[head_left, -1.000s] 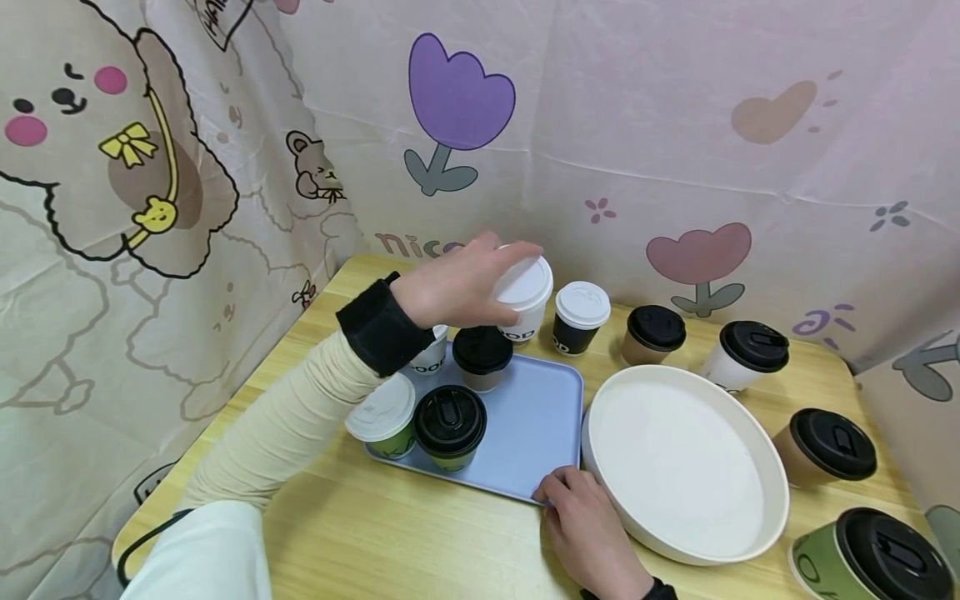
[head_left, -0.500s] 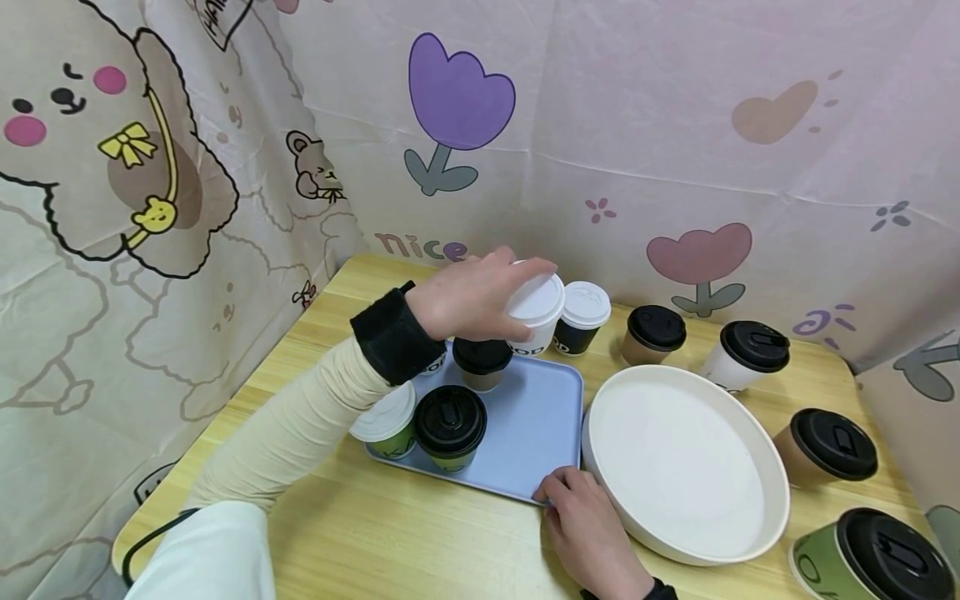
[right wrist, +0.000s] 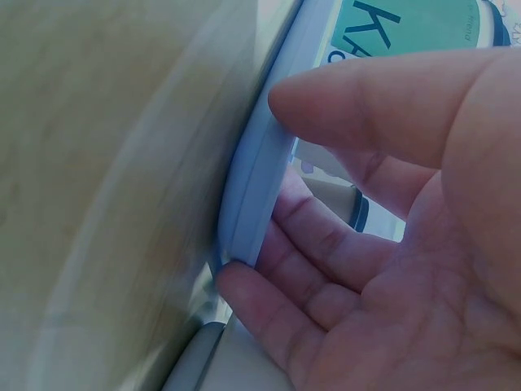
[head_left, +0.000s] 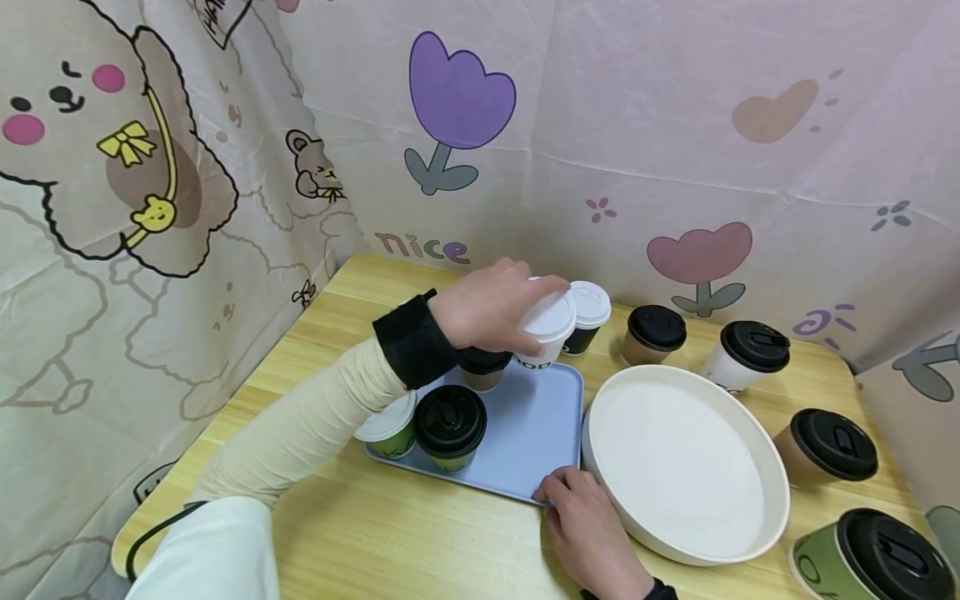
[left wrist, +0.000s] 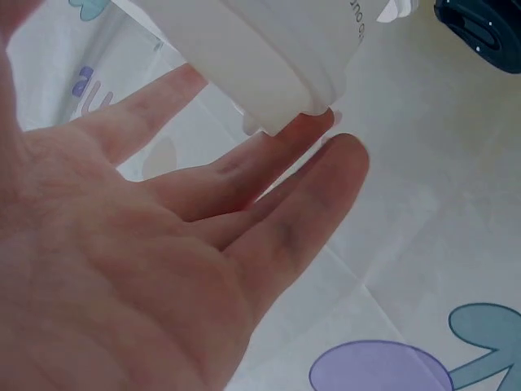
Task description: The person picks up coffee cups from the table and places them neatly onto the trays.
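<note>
Watching the cams from my end rn. L hand (head_left: 491, 308) has the white cup (head_left: 551, 323) pinched between thumb & fingers, up around its white lid. Cup's about upright at the far edge of the blue tray (head_left: 528, 425); can't tell from my feeds if its base touches. R hand (head_left: 588, 525) is pinching the tray's near corner, bowl side, thumb vs fingers on the rim per the R wrist cam.

On the tray I've got a green cup w/ blk lid (head_left: 450, 429) up front, a green cup w/ white lid (head_left: 388, 425) just L of it, and a brown cup w/ blk lid (head_left: 483, 373) behind, partly under the L hand.

Past the held cup there's a blk cup w/ white lid (head_left: 588, 312). Big white bowl (head_left: 686, 462) sits right by the tray, can't tell if touching. Around it: small brown cup (head_left: 651, 337), blk-lid white cup (head_left: 744, 358), bigger brown cup (head_left: 825, 446), and a big green cup (head_left: 870, 554) in the near R corner. All on a wood table (head_left: 360, 533), cartoon cloth (head_left: 600, 108) behind.
</note>
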Demonstrator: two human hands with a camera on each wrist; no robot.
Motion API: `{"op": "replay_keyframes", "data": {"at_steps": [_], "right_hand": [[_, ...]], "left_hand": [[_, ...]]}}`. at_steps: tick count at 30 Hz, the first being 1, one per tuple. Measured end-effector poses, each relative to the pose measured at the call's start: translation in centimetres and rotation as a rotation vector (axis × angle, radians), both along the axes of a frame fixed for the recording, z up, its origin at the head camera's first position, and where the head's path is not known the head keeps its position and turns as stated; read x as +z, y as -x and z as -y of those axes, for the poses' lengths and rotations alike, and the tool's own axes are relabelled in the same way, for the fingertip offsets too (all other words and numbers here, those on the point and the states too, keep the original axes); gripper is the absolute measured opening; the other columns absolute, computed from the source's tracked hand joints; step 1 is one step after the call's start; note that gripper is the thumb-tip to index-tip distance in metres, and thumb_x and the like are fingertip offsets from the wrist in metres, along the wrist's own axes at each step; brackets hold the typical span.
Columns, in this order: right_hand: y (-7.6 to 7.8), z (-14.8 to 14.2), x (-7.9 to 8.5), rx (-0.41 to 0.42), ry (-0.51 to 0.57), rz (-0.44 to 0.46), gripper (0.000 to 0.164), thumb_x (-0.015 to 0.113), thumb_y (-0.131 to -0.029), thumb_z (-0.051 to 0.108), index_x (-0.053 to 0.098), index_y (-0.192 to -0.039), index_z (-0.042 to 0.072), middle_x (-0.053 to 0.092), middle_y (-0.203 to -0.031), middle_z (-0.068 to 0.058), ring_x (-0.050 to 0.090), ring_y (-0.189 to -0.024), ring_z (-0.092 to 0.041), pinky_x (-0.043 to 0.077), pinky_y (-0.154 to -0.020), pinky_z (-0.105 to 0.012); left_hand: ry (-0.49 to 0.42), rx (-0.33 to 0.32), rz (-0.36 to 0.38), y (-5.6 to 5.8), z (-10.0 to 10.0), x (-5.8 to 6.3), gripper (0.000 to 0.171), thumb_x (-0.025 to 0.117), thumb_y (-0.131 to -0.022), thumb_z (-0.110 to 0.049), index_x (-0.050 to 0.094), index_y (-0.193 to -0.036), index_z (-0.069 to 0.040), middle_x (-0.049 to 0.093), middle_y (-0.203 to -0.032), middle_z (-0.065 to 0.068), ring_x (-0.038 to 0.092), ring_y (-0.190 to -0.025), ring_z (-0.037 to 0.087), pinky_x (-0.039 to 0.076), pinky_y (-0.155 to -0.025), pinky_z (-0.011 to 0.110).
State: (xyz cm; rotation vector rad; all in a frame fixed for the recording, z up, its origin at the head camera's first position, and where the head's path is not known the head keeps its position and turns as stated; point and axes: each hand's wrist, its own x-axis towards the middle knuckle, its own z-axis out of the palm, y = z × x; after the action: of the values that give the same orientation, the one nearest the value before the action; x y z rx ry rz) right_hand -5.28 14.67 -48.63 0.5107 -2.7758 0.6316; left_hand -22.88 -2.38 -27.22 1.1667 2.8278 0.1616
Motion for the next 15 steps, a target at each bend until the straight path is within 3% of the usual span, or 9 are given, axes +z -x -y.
{"op": "replay_keyframes", "data": {"at_steps": [10,15], "right_hand": [[0.0,0.0,0.0,0.011,-0.003,-0.005,0.029,0.077,-0.075,-0.006,0.067,-0.083,0.019,0.057,-0.092,0.006,0.055,-0.086,-0.017,0.046,-0.077,-0.036],[0.0,0.0,0.1,0.007,-0.005,0.009,0.028,0.076,-0.075,-0.006,0.067,-0.083,0.019,0.058,-0.092,0.006,0.055,-0.087,-0.017,0.046,-0.077,-0.036]], "left_hand": [[0.054,-0.066,-0.045,0.3,-0.9,-1.3,0.075,0.083,-0.084,-0.044,0.052,-0.149,-0.022,0.067,-0.118,0.011,0.054,-0.107,0.026,0.049,-0.089,0.036],[0.076,-0.066,-0.034,0.4,-1.3,-1.8,0.076,0.083,-0.083,-0.046,0.052,-0.149,-0.024,0.066,-0.12,0.01,0.052,-0.109,0.026,0.048,-0.089,0.035]]}}
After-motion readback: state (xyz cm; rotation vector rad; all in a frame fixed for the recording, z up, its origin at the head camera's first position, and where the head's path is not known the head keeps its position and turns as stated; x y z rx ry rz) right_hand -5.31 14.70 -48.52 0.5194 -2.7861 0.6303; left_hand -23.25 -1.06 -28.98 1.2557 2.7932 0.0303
